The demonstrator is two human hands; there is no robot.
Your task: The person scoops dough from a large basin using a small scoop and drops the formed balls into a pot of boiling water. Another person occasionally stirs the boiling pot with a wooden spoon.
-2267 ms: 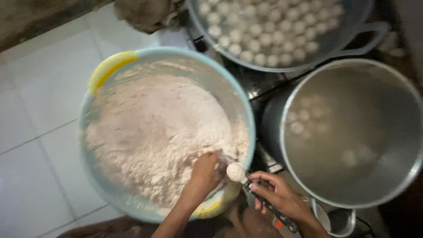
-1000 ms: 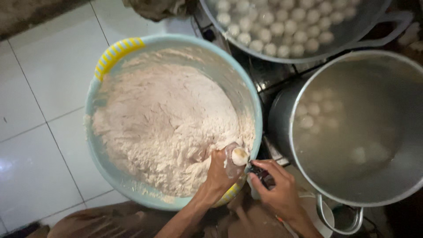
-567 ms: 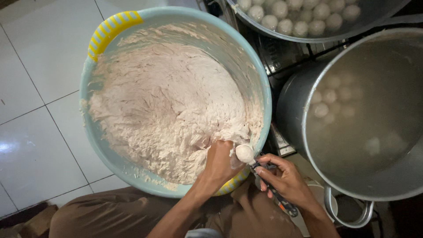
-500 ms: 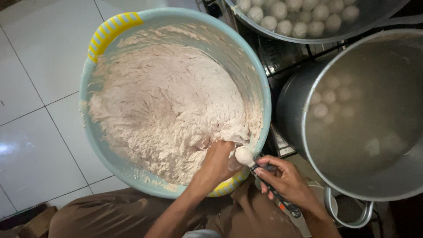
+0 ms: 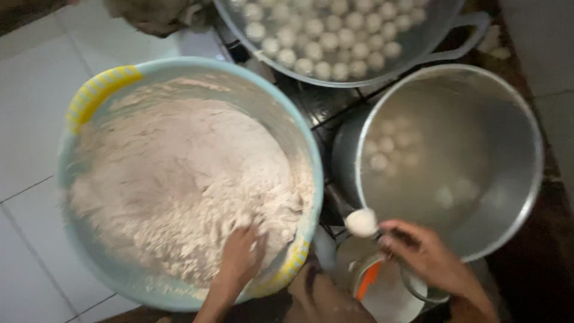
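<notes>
The left hand presses fingers-down into the pale dough near the front wall of the light blue basin, fingers bent into the mass, though what they enclose cannot be told. The right hand pinches a spoon whose bowl carries a white dough ball, hanging over the narrow gap between the basin's rim and the near edge of the steel pot. White balls float inside that pot, and a wide pan of balls crowds the top, leaving little free room.
</notes>
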